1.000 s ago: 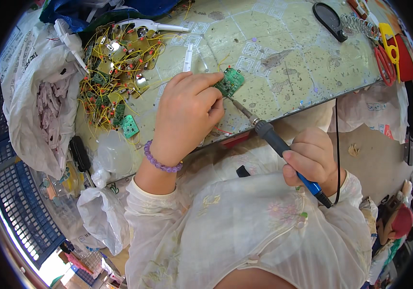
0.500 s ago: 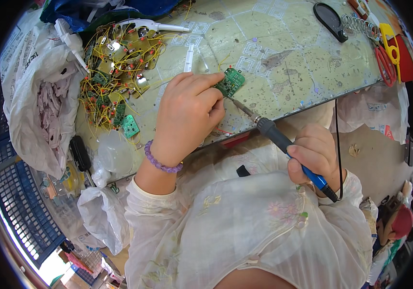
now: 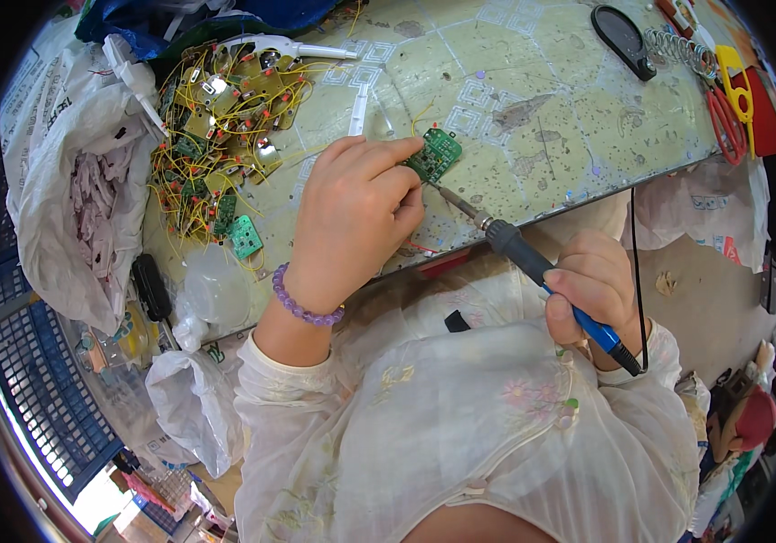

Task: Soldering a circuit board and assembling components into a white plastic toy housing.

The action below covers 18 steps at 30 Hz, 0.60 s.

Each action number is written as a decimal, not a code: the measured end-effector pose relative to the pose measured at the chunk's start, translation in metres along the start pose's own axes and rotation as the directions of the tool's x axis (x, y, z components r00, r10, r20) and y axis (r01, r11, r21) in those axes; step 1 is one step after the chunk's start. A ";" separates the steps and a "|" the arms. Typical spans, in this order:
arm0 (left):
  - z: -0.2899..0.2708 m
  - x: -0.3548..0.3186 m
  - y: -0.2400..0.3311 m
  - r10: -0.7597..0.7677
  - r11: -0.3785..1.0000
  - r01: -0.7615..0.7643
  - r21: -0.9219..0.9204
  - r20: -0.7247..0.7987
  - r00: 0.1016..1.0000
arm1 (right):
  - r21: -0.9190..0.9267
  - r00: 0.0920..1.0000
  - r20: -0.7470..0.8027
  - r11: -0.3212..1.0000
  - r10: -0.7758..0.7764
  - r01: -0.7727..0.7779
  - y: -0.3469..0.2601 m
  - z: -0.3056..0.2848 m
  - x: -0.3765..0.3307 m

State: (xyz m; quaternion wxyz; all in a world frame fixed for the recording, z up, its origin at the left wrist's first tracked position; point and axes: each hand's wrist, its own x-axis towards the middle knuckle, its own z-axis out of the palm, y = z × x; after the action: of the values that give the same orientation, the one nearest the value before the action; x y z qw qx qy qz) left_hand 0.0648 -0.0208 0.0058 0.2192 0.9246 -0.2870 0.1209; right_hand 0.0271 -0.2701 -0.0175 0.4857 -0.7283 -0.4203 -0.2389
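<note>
My left hand (image 3: pixel 361 204), with a purple bead bracelet (image 3: pixel 302 303) at its wrist, is closed on the left edge of a small green circuit board (image 3: pixel 440 154). Its index finger presses on the board's upper left part; the thumb side is mostly hidden. In my right hand (image 3: pixel 591 285) is a soldering iron (image 3: pixel 528 258) with a black and blue handle, fingers wrapped round it. The iron's tip meets the board's lower edge, close to my left fingertips. Whether a wire lies under the tip is too small to tell.
Left of my left hand lies a heap of circuit boards with yellow wires (image 3: pixel 221 118). Beside it are a loose green board (image 3: pixel 245 237) and a white plastic bag (image 3: pixel 53 181). A magnifier (image 3: pixel 620 41), a metal coil (image 3: pixel 682 50) and red-handled scissors (image 3: pixel 723 122) sit at the right.
The soldering iron's handle and my right hand have shifted very slightly to the right. The tip stays at the board, and my left hand has barely moved.
</note>
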 end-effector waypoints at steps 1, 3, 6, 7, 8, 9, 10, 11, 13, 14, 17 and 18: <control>0.000 0.000 0.000 0.006 1.000 -0.006 -0.002 -0.003 1.000 | 0.004 1.000 -0.001 1.000 0.010 -0.010 0.000 0.000 0.000; 0.001 0.000 -0.001 0.006 1.000 -0.006 -0.007 -0.004 1.000 | 0.008 1.000 0.008 1.000 0.018 -0.018 -0.001 -0.001 0.001; 0.001 0.000 -0.001 0.006 1.000 -0.006 -0.010 -0.003 1.000 | 0.004 0.999 0.014 0.999 0.033 -0.034 -0.002 -0.002 0.001; 0.000 0.000 0.000 0.005 1.000 -0.006 -0.009 -0.002 1.000 | -0.003 0.999 0.011 0.999 0.040 -0.040 -0.002 -0.002 0.001; 0.000 0.000 0.000 0.006 1.000 -0.006 -0.009 -0.003 1.000 | -0.004 0.999 0.011 0.999 0.040 -0.040 -0.003 -0.003 0.002; 0.001 0.000 0.000 0.007 1.000 -0.007 -0.009 -0.004 1.000 | -0.005 0.999 0.023 0.999 0.044 -0.044 -0.003 -0.003 0.002; 0.001 0.000 0.000 0.008 1.000 -0.008 -0.010 -0.005 1.000 | -0.006 0.998 0.035 0.999 0.048 -0.048 -0.003 -0.004 0.002; 0.001 0.000 0.000 0.008 1.000 -0.008 -0.009 -0.006 1.000 | -0.006 0.998 0.035 0.999 0.047 -0.047 -0.003 -0.003 0.002; 0.001 0.000 0.000 0.004 1.000 -0.004 0.004 -0.001 1.000 | -0.006 1.000 0.019 1.000 0.022 -0.022 -0.002 -0.002 0.001; 0.002 0.000 0.000 0.004 1.000 -0.004 0.003 -0.002 1.000 | -0.007 1.000 0.019 1.000 0.022 -0.022 -0.001 -0.001 0.001; 0.002 0.000 -0.001 -0.002 1.000 0.002 0.006 -0.007 1.000 | 0.001 0.998 0.038 0.998 -0.056 0.056 -0.001 -0.001 0.004; 0.002 0.000 -0.001 -0.001 1.000 0.001 0.014 -0.010 1.000 | 0.005 0.997 0.031 0.997 -0.075 0.075 -0.002 -0.003 0.003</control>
State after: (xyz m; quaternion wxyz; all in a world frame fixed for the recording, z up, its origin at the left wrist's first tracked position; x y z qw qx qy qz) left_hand 0.0652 -0.0212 0.0040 0.2141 0.9257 -0.2845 0.1273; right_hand 0.0271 -0.2711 -0.0135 0.4711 -0.7149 -0.4552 -0.2447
